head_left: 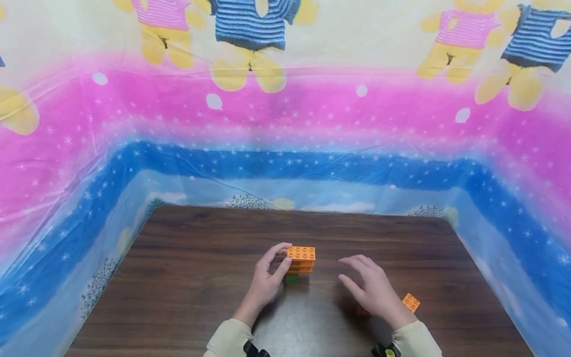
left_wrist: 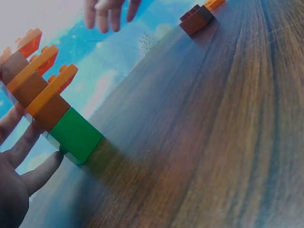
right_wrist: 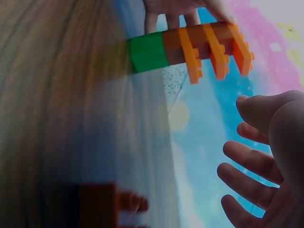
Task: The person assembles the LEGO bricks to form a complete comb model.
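A tower of toy bricks [head_left: 301,253] stands upright on the table, with a green brick [left_wrist: 78,135] at its base. Above the green one, brown bricks [right_wrist: 173,45] alternate with three orange plates [right_wrist: 218,52] that jut out to one side. My left hand [head_left: 265,278] grips the tower from its left side, thumb at the front and fingers behind. To the right of the tower and apart from it, my right hand [head_left: 368,283] hovers with fingers spread and nothing in them.
Beside the right wrist lies a loose orange brick [head_left: 411,303]. A brown brick [left_wrist: 195,21] lies close to it, mostly hidden under the right hand in the head view. The dark wooden table [head_left: 200,238] backs onto a patterned cloth [head_left: 285,163].
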A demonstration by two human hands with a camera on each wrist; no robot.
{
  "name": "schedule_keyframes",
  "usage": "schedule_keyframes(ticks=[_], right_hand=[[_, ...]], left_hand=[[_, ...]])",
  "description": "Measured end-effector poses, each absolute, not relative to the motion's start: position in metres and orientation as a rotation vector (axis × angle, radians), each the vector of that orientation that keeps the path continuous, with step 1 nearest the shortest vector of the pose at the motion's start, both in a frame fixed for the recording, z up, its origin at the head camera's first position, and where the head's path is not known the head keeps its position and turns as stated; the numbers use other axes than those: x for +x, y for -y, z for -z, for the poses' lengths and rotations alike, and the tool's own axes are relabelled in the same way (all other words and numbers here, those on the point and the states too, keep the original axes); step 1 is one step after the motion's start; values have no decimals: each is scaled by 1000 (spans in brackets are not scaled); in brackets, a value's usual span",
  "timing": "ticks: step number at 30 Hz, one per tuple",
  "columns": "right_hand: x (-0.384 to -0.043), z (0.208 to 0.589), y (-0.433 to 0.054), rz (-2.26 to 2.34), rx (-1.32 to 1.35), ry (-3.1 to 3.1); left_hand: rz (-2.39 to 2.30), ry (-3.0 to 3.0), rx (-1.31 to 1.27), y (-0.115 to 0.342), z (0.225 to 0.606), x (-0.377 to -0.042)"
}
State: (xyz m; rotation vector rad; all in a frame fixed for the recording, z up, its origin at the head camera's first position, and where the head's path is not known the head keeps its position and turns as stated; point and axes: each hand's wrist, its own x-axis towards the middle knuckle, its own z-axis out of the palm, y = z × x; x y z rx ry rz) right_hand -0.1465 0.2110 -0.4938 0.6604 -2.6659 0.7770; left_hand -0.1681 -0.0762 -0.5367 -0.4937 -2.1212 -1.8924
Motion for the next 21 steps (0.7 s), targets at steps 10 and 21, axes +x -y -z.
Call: schedule_keyframes(ticks=[10,21], right_hand=[[-129,510,-235,-691,609,2745],[-123,514,-249,-707,624,3001]], left_hand=[[1896,2104,-531,75,540,-168],[1864,2070,-567,77,542,-170]])
